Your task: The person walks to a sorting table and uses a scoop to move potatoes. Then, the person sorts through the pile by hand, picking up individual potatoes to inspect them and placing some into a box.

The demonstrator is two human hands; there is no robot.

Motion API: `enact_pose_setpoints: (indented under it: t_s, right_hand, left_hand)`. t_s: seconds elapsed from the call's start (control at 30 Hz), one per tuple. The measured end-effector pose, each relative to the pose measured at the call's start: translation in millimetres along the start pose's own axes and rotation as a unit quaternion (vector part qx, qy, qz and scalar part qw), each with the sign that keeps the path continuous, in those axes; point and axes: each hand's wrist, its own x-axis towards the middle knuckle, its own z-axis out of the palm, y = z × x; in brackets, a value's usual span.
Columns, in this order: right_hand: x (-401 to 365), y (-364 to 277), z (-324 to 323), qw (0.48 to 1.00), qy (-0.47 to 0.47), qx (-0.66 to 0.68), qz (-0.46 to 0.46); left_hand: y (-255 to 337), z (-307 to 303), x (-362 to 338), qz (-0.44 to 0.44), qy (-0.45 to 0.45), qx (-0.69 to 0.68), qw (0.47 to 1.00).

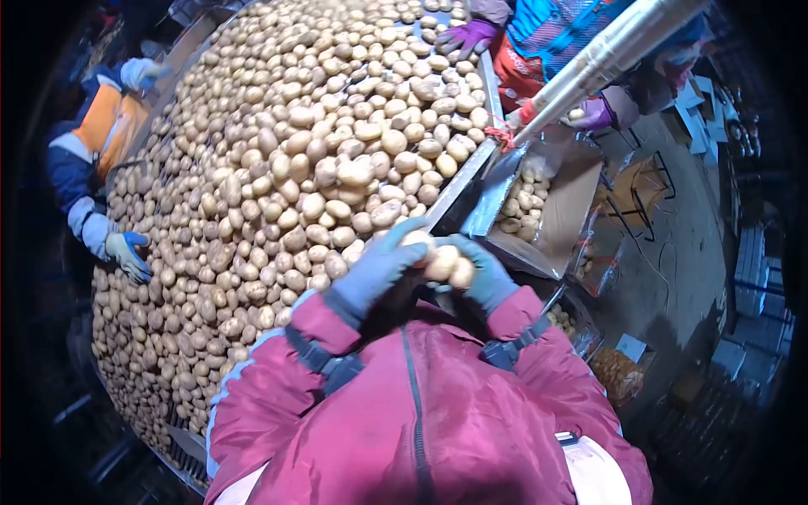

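Note:
Close to my chest, at the edge of the sorting table, both gloved hands are closed around potatoes. My left hand (379, 265), in a blue-grey glove, grips a pale potato (417, 242); its fingers hide part of it. My right hand (486, 278), gloved alike, holds two potatoes (442, 263) side by side against its palm. The two hands nearly touch. Left of them spreads a deep heap of potatoes (278, 185). Just beyond my right hand stands an open, plastic-lined cardboard box (572, 189) with potatoes inside.
The table's metal rim (463, 181) runs between heap and box. A plastic-wrapped pole (602, 71) slants up beside it. Co-workers' gloved hands (130, 255) reach in at left, others (470, 38) at top. A metal stand (644, 194) is on the floor at right.

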Motion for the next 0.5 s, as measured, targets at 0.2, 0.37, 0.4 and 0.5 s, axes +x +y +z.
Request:
enact_pose_setpoints:
  t_s: [0.2, 0.37, 0.4, 0.5]
  right_hand:
    - [-17.5, -12.7, -217.2, 0.939, 0.252, 0.079, -0.220]
    - [3.0, -34.5, -181.8, 0.945, 0.247, 0.039, -0.209]
    - [12.1, -38.0, -130.5, 0.964, 0.171, 0.047, -0.197]
    - [73.9, -5.5, -45.7, 0.979, -0.155, 0.134, 0.006]
  left_hand:
    - [33.7, 100.9, 55.7, 0.039, -0.050, 0.098, 0.993]
    - [7.7, 25.5, 28.0, 0.014, 0.083, 0.145, 0.986]
    - [0.0, 5.6, 16.1, 0.008, 0.111, 0.149, 0.983]
    - [-21.8, -29.3, -38.3, 0.046, 0.262, 0.205, 0.942]
